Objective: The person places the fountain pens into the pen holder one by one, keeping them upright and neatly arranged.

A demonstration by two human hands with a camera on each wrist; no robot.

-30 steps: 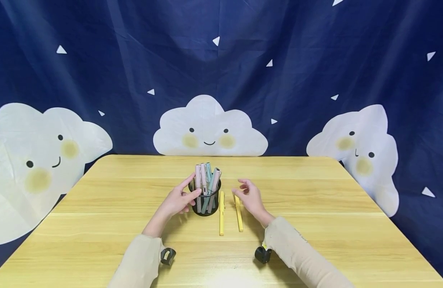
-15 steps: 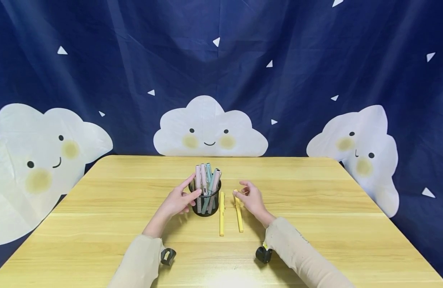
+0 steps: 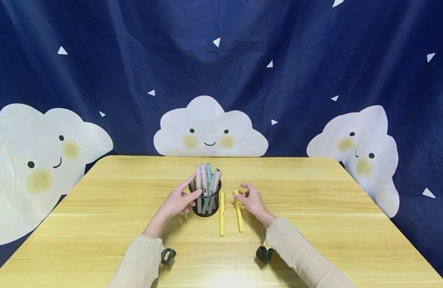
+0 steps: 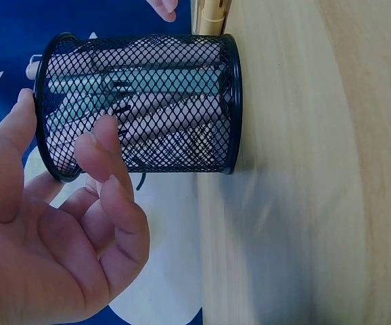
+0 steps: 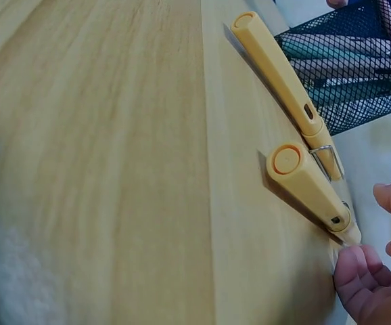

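A black mesh pen holder (image 3: pixel 206 206) stands upright, filled with several pale pink and teal pens (image 3: pixel 214 180). My left hand (image 3: pixel 176 200) holds it from the left, thumb at the near rim and index finger along the far left side; the other fingers curl beside the mesh in the left wrist view. Two yellow pens lie right of the holder: one pen (image 3: pixel 222 214) close to it, the other pen (image 3: pixel 239 218) farther right. My right hand (image 3: pixel 253 200) hovers at that second pen's far end, thumb tip overlapping it, with thumb and index finger apart.
The wooden table (image 3: pixel 315 232) reaches back to a dark blue curtain (image 3: pixel 297 80) printed with clouds. A black wrist device sits below each sleeve, the left device (image 3: pixel 168 256) and the right device (image 3: pixel 264 254).
My right hand has come slightly nearer, its fingertips lowering around the far end of the right yellow pen. The left hand and the pen holder stay in place.
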